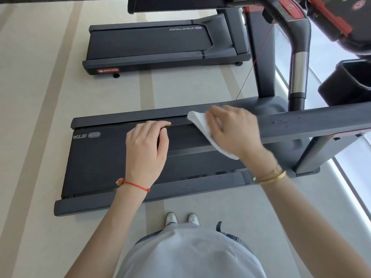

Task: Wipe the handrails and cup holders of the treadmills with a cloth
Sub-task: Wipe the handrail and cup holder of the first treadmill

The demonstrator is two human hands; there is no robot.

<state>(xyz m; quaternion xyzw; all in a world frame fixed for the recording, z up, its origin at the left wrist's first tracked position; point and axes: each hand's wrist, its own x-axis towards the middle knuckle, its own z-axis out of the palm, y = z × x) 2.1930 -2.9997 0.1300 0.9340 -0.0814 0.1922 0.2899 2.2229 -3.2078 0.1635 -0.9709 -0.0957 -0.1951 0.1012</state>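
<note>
While the right hand (233, 133) grasps the white cloth (202, 125) around the handrail (313, 123), wiping is underway; left hand (147, 143) hovers, fingers loosely curled, empty. Next: slide along.

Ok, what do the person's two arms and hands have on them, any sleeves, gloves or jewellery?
Both arms are bare, with no sleeves or gloves showing. The left hand has a thin red cord bracelet at the wrist, with a small bead or charm at its outer end. The right hand has gold bracelets at the wrist: a solid bangle and a finer chain.
</note>
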